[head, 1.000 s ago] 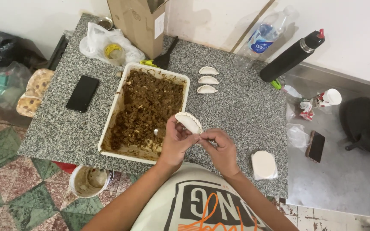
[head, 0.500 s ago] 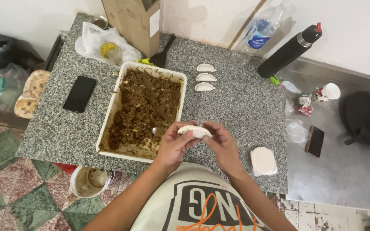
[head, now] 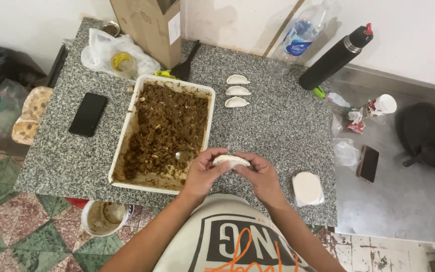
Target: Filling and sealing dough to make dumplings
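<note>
The folded dumpling (head: 231,161) lies crosswise, pinched between left hand (head: 203,174) and right hand (head: 260,174), both gripping its ends.

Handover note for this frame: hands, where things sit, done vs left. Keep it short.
Left hand and right hand: both pinch one folded dough pocket at the near counter edge, beside the tray.
Filling tray: left of the hands, partly emptied, a spoon lying in it.
Done: three sealed pockets in a row beyond the tray's far right corner.
Left: finish the pocket in hand; a stack of dough discs waits to the right.
</note>
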